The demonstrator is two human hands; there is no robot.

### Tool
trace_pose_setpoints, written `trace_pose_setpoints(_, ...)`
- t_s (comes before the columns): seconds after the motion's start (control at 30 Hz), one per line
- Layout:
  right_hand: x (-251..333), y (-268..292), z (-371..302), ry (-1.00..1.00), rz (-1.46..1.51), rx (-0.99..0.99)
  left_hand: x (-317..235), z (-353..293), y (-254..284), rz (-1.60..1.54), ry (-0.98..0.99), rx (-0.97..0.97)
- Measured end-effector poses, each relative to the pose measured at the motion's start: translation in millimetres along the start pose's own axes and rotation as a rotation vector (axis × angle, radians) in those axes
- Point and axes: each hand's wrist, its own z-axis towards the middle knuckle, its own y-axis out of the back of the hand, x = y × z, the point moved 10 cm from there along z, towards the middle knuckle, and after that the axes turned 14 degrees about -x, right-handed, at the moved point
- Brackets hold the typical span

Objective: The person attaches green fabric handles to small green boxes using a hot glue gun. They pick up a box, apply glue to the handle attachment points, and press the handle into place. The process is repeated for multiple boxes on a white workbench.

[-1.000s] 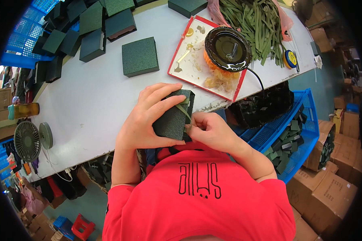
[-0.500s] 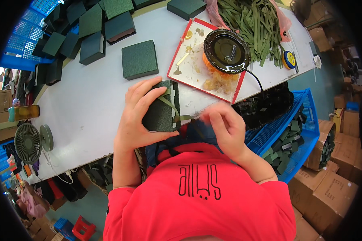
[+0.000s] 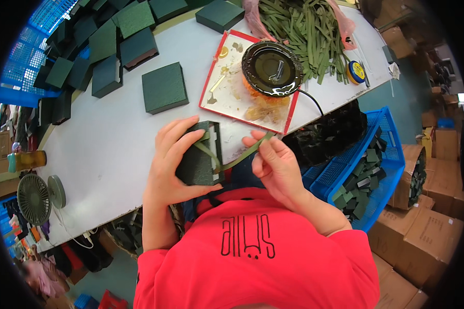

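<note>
My left hand (image 3: pixel 165 167) is wrapped round a small dark green box (image 3: pixel 195 169) at the table's front edge, fingers over the far side and thumb along the near side. A flat olive-green ribbon (image 3: pixel 243 156) runs across the top of the box and out past its right side. Its free end is pinched between the thumb and fingers of my right hand (image 3: pixel 281 167), a short way right of the box. Another green box (image 3: pixel 165 88) lies closed on the table beyond my left hand.
A black pan (image 3: pixel 272 69) of shiny liquid stands on a red-rimmed, glue-stained board (image 3: pixel 209 87). Behind it lies a heap of green ribbons (image 3: pixel 309 36). Several green boxes (image 3: pixel 134 49) are piled at the far left. A fan (image 3: pixel 34 198) stands left; a blue crate (image 3: pixel 392 154) sits right.
My right hand has turned and drawn slightly left, and the ribbon now stretches up to its fingertips. The left hand keeps its hold on the box. The whole view has shifted a little.
</note>
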Motion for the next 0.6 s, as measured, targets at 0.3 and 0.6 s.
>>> trace_pose_setpoints(0.3, 47.0, -23.7, -35.8, 0.595, -0.899, 0.077, 3.3, -0.6, 1.8, 0.006, 0.007, 0.012)
trace_pose_setpoints(0.6, 30.7, -71.5, -29.7, 0.727, -0.990, 0.329, -15.6, 3.0, -12.6, -0.021, -0.074, 0.112)
